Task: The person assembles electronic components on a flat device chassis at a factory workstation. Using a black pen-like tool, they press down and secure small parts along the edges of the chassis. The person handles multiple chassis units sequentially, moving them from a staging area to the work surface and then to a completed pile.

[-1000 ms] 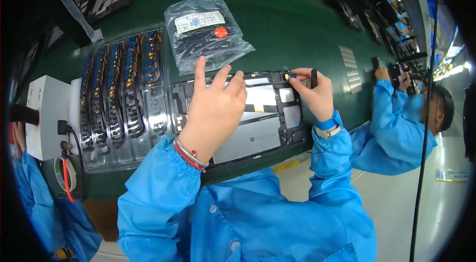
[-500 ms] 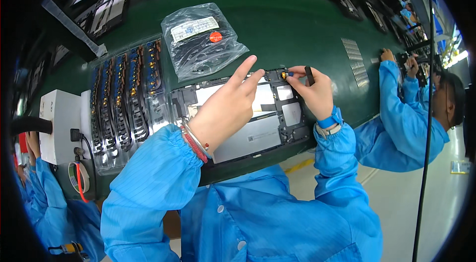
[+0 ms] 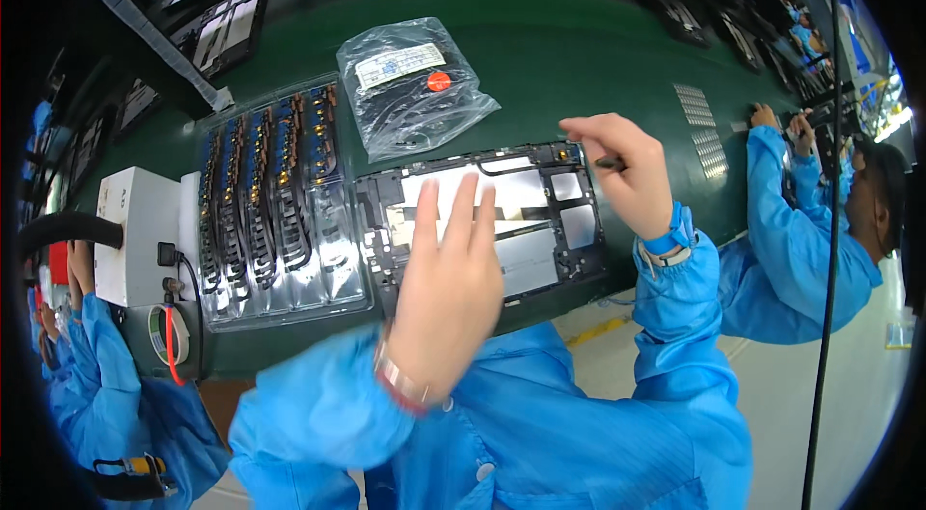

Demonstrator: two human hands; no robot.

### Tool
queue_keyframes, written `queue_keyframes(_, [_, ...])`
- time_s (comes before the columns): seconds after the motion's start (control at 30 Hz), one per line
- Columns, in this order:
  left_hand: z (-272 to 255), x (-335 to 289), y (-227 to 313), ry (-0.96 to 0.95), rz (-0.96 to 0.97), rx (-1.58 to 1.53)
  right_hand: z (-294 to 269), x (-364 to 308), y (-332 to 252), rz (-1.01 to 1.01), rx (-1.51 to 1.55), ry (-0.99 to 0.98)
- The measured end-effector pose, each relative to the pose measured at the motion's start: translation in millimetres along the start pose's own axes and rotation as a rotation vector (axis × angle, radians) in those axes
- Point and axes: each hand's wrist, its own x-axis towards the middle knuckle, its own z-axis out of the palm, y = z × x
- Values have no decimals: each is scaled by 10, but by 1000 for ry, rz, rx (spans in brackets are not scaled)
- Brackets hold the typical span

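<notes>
An opened tablet [image 3: 526,264] lies flat before me, its black frame around silver plates. My left hand [image 3: 449,283] hovers over its left half, fingers stretched and apart, holding nothing; motion blurs it slightly. It hides part of the tablet's lower left. Just off the tablet's upper right corner is my right hand [image 3: 637,172], fingers curled around a black stick-like tool [image 3: 610,163], only its end showing. A small part with gold on it [image 3: 563,155] sits in that corner, and a thin black cable [image 3: 502,171] runs along the tablet's top.
A clear tray [image 3: 352,303] of blue-and-gold boards with black cables lies left, beside a white box [image 3: 140,230] and a tape roll [image 3: 166,331]. Behind the tablet is a clear plastic bag [image 3: 415,90]. Sheets of small silver pieces [image 3: 709,153] lie right, near a co-worker [image 3: 801,230].
My left hand has drawn back toward me from the tablet's top edge. My right hand has let go of the small blue-and-gold part and moved slightly right. The whole view has shifted a little.
</notes>
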Motion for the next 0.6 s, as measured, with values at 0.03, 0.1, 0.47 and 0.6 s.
queue_keyframes(0.03, [-126,-144,49,-7,62,-182,20,30,-11,-54,-28,-81])
queue_keyframes(0.1, [-288,-434,106,-26,144,-528,162,105,-23,-262,-140,-153])
queue_keyframes(0.47, [338,-1001,388,-379,-900,-2974,518,235,-40,-332,-358,-326])
queue_keyframes(0.6, [369,-984,366,-330,-886,-3027,510,268,-63,-380,-283,-365])
